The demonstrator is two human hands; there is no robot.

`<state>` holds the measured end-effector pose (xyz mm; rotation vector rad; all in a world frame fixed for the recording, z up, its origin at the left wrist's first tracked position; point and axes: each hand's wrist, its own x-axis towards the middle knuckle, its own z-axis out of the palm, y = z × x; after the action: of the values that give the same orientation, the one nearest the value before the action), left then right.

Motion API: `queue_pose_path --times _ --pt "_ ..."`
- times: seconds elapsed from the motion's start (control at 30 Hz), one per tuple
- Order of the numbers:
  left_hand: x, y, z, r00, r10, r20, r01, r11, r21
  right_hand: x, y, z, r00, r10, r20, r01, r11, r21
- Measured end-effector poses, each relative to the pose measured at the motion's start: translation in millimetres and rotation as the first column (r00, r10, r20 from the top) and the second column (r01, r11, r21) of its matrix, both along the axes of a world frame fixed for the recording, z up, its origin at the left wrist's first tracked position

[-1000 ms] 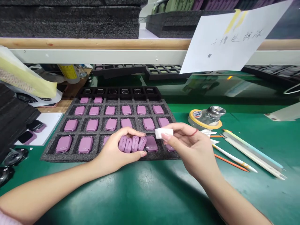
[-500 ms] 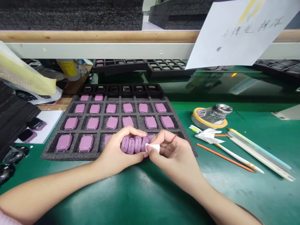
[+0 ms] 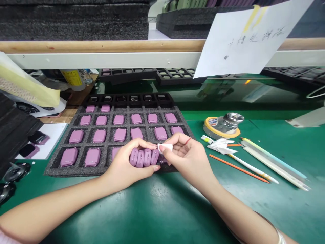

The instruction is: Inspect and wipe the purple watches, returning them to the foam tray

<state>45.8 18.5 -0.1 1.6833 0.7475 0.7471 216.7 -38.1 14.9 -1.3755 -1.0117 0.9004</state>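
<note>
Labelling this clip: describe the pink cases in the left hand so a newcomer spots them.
On the green bench mat, find the dark grey foam tray. At its front row, the left hand cups four pink cases bunched side by side, unlike the other cases, which lie apart.

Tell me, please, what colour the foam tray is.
The foam tray is dark grey, best seen in the head view.

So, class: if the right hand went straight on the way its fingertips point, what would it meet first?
Probably the nearest pink case held in the left hand, the white wipe in the right hand touching it first; depth is unclear.
</note>
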Motion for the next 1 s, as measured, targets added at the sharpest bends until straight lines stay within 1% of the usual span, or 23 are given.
queue_pose_path --times 0.07,0.13,0.17,0.23,0.27,0.3,0.33,0.37,0.43,0.47,0.53,0.63,0.73,0.8,0.87,0.93,0.97,1.0 --pt "-1 0 -0.3 1.0 -0.013 0.011 0.013 1.0 -0.026 17 -3 7.7 0.999 -0.047 -0.007 0.048 0.993 0.104" --pt "-2 1 -0.7 0.999 -0.024 0.031 0.026 0.997 -0.071 41 -10 13.6 0.985 -0.166 0.037 0.154 0.963 0.22" --pt "-3 1 -0.8 0.999 -0.024 0.037 0.027 0.996 -0.088 55 -15 14.3 0.966 -0.242 0.095 0.213 0.945 0.249" --pt "-3 1 -0.8 0.999 -0.019 0.039 0.023 0.994 -0.104 81 -24 9.5 0.882 -0.366 0.296 0.308 0.925 0.224" --pt "-4 2 -0.6 0.999 -0.014 0.035 0.017 0.995 -0.103 92 -28 4.4 0.831 -0.372 0.413 0.326 0.928 0.18" --pt "-4 2 -0.4 1.0 -0.009 0.027 0.011 0.995 -0.099 102 -32 -1.8 0.799 -0.347 0.492 0.324 0.937 0.134" --pt "-4 2 0.0 1.0 -0.004 0.016 0.006 0.996 -0.095 110 -36 -8.2 0.775 -0.287 0.563 0.298 0.952 0.076" --pt "-4 3 0.4 1.0 -0.003 -0.001 0.003 0.996 -0.089 115 -40 -14.1 0.749 -0.192 0.634 0.248 0.969 0.001" --pt "-4 4 1.6 0.999 -0.004 -0.043 0.001 0.997 -0.071 123 -48 -21.9 0.715 -0.075 0.696 0.186 0.979 -0.086" --pt "-4 5 2.2 0.998 -0.006 -0.062 0.003 0.998 -0.062 125 -53 -23.4 0.701 -0.053 0.711 0.175 0.979 -0.099" --pt "-4 7 3.4 0.996 -0.013 -0.087 0.009 0.999 -0.049 130 -60 -23.5 0.677 -0.087 0.731 0.199 0.978 -0.068" --pt "-4 8 3.6 0.994 -0.031 -0.103 0.026 0.998 -0.05 141 -64 -25.1 0.604 -0.15 0.783 0.234 0.972 0.007" --pt "-5 9 1.3 0.993 -0.039 -0.111 0.034 0.998 -0.047 152 -56 -34.2 0.54 -0.167 0.825 0.192 0.979 0.072" --pt "-6 8 -0.5 0.994 -0.043 -0.101 0.038 0.998 -0.043 153 -48 -37.8 0.511 -0.187 0.839 0.156 0.98 0.123" --pt "-6 6 -1.2 0.996 -0.053 -0.078 0.049 0.998 -0.047 142 -40 -33.4 0.49 -0.242 0.837 0.137 0.97 0.2" --pt "-7 5 -0.6 0.996 -0.064 -0.064 0.061 0.997 -0.05 117 -35 -21.0 0.49 -0.293 0.821 0.101 0.955 0.28" --pt "-7 5 0.0 0.996 -0.067 -0.063 0.065 0.997 -0.042 100 -34 -13.2 0.502 -0.299 0.811 0.061 0.948 0.312" --pt "-7 4 0.8 0.996 -0.067 -0.064 0.065 0.998 -0.023 82 -33 -5.6 0.521 -0.279 0.807 -0.009 0.943 0.332"
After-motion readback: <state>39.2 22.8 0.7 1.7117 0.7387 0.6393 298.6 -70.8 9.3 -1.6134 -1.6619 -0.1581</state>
